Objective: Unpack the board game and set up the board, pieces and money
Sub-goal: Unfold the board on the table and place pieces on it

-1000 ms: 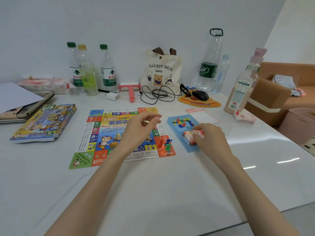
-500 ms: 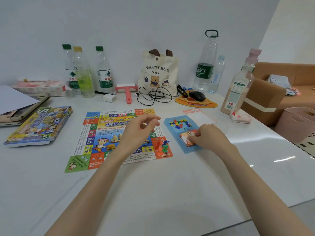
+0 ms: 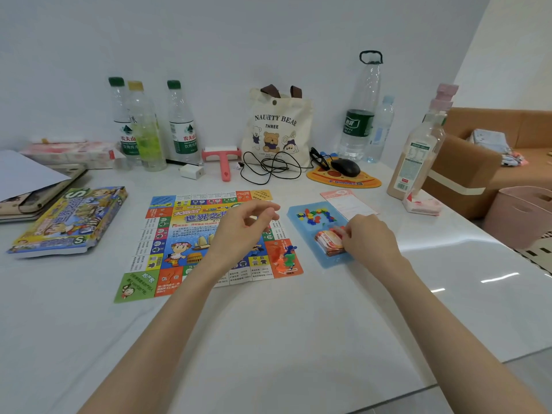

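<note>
head view. a paper game board (image 3: 179, 240) lies flat and creased on a glossy white table (image 3: 298, 339). its squares are printed in bright colours and its title begins "世界之" before the rest goes under the left hand (image 3: 242, 231). that hand hovers over the board's centre, fingers loosely curled, with nothing visible in it. small plastic pawns (image 3: 285, 258), orange, green and blue, stand on the board's near right corner square.

just right of the board sits a shallow blue plastic tray (image 3: 294, 210) with a scatter of tiny coloured pieces (image 3: 313, 216) at its far end. the right hand (image 3: 370, 237) reaches into the tray's near half, its fingertips pinching a stack of orange-red printed notes (image 3: 328, 242). a pale leaflet (image 3: 349, 201) lies at the tray's far right corner.

the game box (image 3: 68, 222), glossy card with a large "s" at its corners, rests left of the board.

along the white wall:
- clear plastic bottles (image 3: 182, 124), labelled "农夫山"
- a pink lint roller (image 3: 222, 159)
- a cream canvas bag (image 3: 277, 127), printed "nauhty bear three"
- a black mouse (image 3: 345, 167) on an orange pad (image 3: 343, 182), marked "domino's"

a tan sofa (image 3: 493, 150) stands at right.
</note>
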Tool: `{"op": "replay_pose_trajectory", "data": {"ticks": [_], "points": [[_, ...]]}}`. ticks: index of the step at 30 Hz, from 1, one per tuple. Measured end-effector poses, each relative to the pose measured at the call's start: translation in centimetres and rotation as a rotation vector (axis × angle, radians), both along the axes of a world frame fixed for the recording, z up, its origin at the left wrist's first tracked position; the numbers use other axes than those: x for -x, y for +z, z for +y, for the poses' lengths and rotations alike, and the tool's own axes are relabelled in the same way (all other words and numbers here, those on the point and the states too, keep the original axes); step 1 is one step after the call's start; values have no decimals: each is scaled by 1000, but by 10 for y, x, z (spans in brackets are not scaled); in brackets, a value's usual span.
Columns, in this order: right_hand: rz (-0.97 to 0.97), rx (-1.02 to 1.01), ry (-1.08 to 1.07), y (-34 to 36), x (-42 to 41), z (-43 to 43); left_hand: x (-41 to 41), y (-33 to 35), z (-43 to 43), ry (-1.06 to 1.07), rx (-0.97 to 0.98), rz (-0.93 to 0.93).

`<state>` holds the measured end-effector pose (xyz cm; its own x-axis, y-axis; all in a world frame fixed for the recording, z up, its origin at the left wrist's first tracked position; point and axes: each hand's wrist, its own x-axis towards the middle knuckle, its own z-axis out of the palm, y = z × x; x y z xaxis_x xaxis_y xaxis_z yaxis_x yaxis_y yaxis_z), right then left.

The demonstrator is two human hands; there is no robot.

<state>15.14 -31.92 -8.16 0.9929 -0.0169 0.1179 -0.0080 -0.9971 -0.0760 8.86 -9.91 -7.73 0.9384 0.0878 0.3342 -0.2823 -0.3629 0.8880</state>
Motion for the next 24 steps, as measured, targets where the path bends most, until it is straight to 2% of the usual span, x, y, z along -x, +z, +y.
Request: {"op": "replay_pose_trajectory", "data": {"ticks": [5, 10, 15, 24], "points": [[-107, -4, 13, 3, 4, -3, 0, -1, 1, 6, -3, -1], [-200, -200, 37, 11, 12, -4, -1, -1, 1, 12, 4, 10], [-96, -116, 106, 6, 17, 2, -1, -1, 3, 14, 9, 3], [125, -4, 110, 19, 19, 15, 0, 3, 3, 13, 18, 2]]}}
